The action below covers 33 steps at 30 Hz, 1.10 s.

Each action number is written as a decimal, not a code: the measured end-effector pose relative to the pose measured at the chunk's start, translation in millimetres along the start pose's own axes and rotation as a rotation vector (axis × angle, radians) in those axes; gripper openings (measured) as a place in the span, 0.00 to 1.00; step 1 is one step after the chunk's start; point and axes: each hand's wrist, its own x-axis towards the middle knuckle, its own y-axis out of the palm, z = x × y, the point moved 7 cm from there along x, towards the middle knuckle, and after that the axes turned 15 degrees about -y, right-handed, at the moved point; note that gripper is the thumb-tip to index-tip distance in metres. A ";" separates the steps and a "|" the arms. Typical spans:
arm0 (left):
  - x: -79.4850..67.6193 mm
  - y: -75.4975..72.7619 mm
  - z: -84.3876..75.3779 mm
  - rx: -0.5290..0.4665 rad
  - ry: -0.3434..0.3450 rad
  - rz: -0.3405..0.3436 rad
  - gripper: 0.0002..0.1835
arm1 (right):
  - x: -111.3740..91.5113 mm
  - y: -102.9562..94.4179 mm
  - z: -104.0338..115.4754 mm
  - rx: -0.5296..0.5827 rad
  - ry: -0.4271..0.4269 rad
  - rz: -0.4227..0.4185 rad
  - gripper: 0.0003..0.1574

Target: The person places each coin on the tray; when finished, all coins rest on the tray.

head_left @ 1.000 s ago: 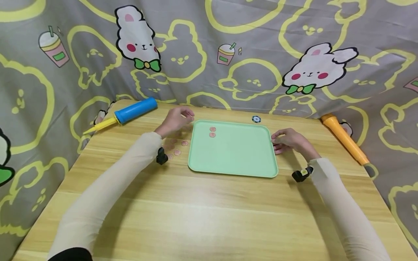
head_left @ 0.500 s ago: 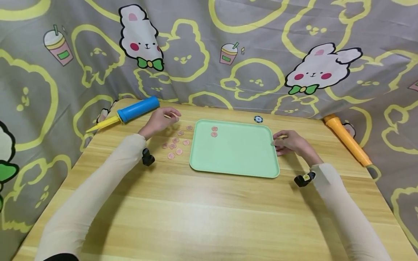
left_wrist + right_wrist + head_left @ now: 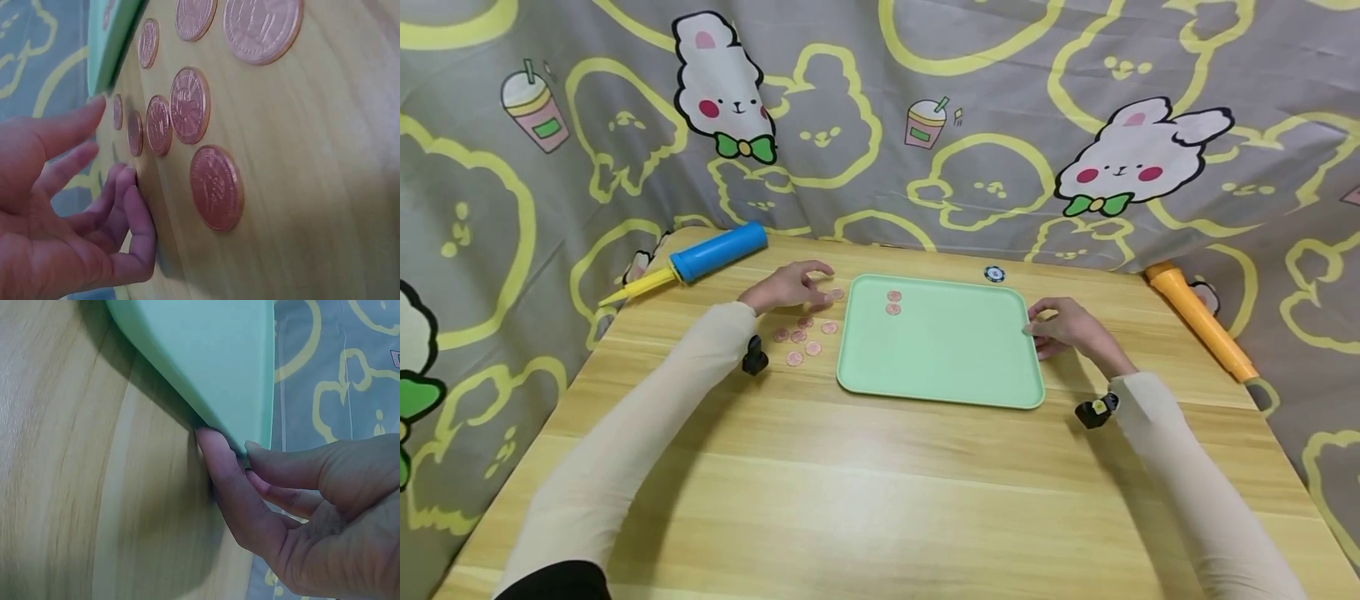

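A light green tray point(image 3: 942, 354) lies on the wooden table, with two copper-coloured coins point(image 3: 893, 309) near its far left corner. More such coins, several of them, are scattered just left of the tray; a large coin point(image 3: 216, 187) with a raised design shows close up in the left wrist view. My left hand point(image 3: 786, 287) hovers over the far end of these loose coins, thumb and fingers apart and nothing between them. At the tray's right rim, my right hand point(image 3: 1066, 323) pinches the edge; the right wrist view shows thumb and forefinger point(image 3: 219, 453) on either side of it.
A blue pump point(image 3: 718, 252) with a yellow nozzle lies at the back left. Behind the tray is a blue-and-white poker chip point(image 3: 994, 273). An orange tube-shaped object point(image 3: 1202, 325) lies along the right edge. A patterned cloth point(image 3: 850, 125) hangs behind the table.
My left hand has moved left from beside the tray's far corner, then slightly right and down over the coins, thumb and fingers spreading. The right hand stays at the tray's rim.
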 end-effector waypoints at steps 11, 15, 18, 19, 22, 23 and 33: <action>1.1 7.4 -6.3 0.190 -0.063 -0.060 0.17 | 5.1 4.8 -1.3 -0.040 -0.004 0.004 0.24; 3.7 8.4 -8.9 0.223 -0.052 -0.085 0.13 | 4.5 4.3 1.5 -0.059 -0.014 -0.001 0.23; 5.0 9.1 -11.6 0.242 -0.041 -0.094 0.12 | 3.4 2.9 2.0 -0.069 -0.014 -0.006 0.22; 5.0 9.0 -12.9 0.241 -0.041 -0.095 0.12 | 2.9 2.0 2.0 -0.070 -0.011 -0.007 0.22; 5.3 8.3 -14.5 0.237 -0.053 -0.100 0.12 | 2.1 0.5 1.7 -0.065 -0.008 -0.005 0.22; 5.3 8.0 -14.4 0.235 -0.059 -0.099 0.12 | 2.1 0.4 1.5 -0.063 -0.008 -0.003 0.22; 5.3 4.6 -9.8 0.173 -0.101 -0.096 0.09 | 4.2 1.0 -0.2 -0.069 -0.008 -0.004 0.22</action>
